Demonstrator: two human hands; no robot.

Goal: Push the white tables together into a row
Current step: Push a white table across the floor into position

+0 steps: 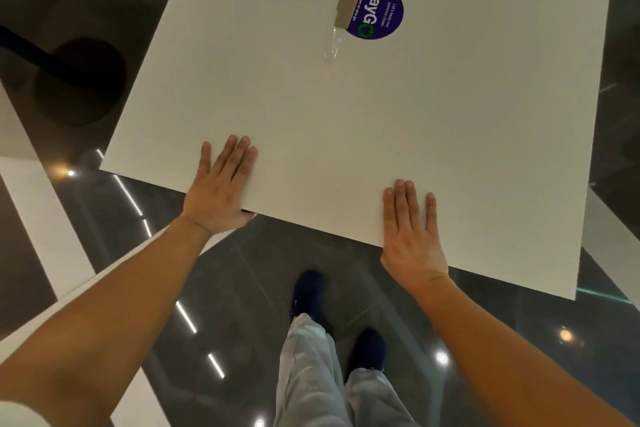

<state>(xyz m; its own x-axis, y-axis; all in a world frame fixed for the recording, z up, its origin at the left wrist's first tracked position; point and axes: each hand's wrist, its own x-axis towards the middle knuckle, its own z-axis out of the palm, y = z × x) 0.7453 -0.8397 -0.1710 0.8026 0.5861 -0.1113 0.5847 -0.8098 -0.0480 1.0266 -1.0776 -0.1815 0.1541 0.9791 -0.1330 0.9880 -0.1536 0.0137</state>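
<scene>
White table (363, 135) right in front of me, plain matte top, squarish so no clear long axis, turned w/ near edge slanting down to my right; round purple sticker (375, 11) w/ peeling tape sits toward far side. My left hand (221, 187) & right hand (412, 232) lie flat on near edge, fingers straight, close together, gripping nothing. Dark glossy floor (242, 288) below, my dark shoes (308, 291) under table edge, more white tabletop (20, 121) at left

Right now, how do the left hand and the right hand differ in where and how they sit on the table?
The left hand sits near the white table's near-left corner and slants rightward; the right hand sits nearer the middle of that edge, pointing straight ahead. Both lie flat, palms down, fingers extended over the near edge.
</scene>
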